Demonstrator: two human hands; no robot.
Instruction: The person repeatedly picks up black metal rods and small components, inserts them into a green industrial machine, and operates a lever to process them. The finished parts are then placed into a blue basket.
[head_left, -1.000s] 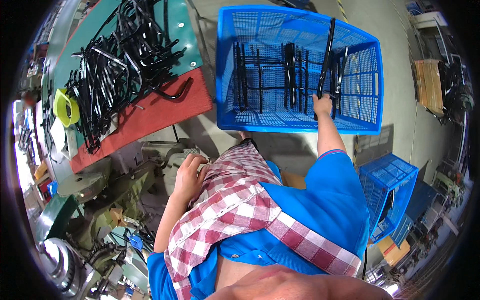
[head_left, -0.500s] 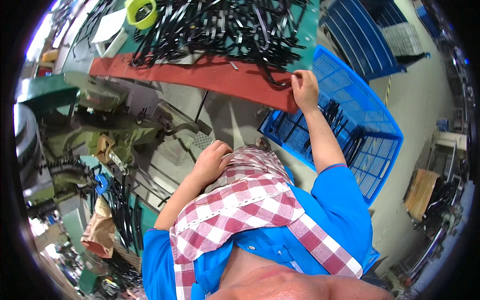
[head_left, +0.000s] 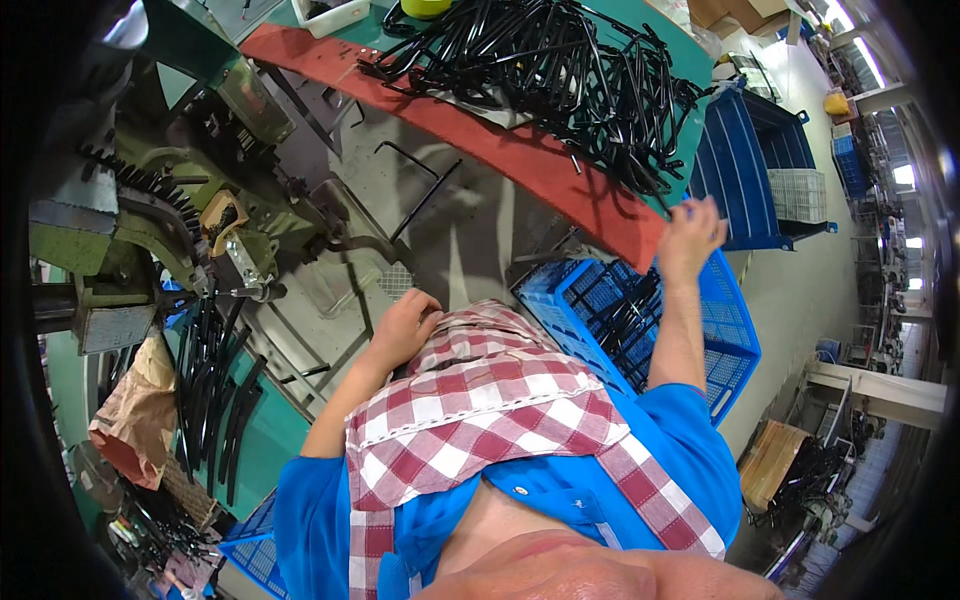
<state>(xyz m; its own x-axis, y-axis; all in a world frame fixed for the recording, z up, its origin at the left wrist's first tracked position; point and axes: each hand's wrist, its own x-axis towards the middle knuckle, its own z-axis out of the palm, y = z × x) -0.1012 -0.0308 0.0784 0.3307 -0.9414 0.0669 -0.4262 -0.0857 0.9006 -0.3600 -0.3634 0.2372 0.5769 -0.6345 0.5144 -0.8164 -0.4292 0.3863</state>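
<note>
My right hand (head_left: 690, 240) is over the right end of the red strip (head_left: 480, 145) along the green table's near edge. Its fingers are smeared by motion, so I cannot make out their grip or any contact. Just left of the fingertips a dark rod end sticks out of a large tangled heap of glossy black bent rods (head_left: 570, 75). On my lap, against the red-and-white checked apron (head_left: 490, 400), rests my left hand (head_left: 405, 328). Its fingers are curled together, with nothing visible in them.
Below my right forearm stands a blue plastic crate (head_left: 735, 335) holding more black rods. Dark blue bins (head_left: 745, 165) stand beyond the table. At left are green machinery (head_left: 150, 230), a brown paper bag (head_left: 135, 410) and black strips (head_left: 215, 380) on another green surface.
The view has turned, so the table and rod heap appear swung round, with the strip's end lower and farther right. My right hand's fingers have become blurred; my left stays on my lap.
</note>
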